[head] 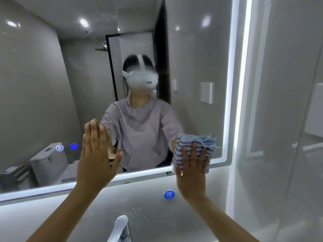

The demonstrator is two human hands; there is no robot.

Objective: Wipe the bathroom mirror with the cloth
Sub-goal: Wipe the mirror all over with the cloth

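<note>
The big wall mirror [57,81] has a lit white border and fills most of the head view. A folded blue-and-white striped cloth [195,145] lies flat against the glass near its lower right corner. My right hand [193,173] presses on the cloth with straight, spread fingers. Further left, my left hand [97,154] rests flat on the glass with its fingers straight and together, holding nothing. The mirror reflects a person in a grey top wearing a white headset.
Two glowing round touch buttons [67,147] sit on the glass left of my left hand. A chrome tap [119,227] rises at the bottom middle. A blue round sticker [169,194] is on the wall below the mirror. Glossy grey wall tiles [283,119] stand to the right.
</note>
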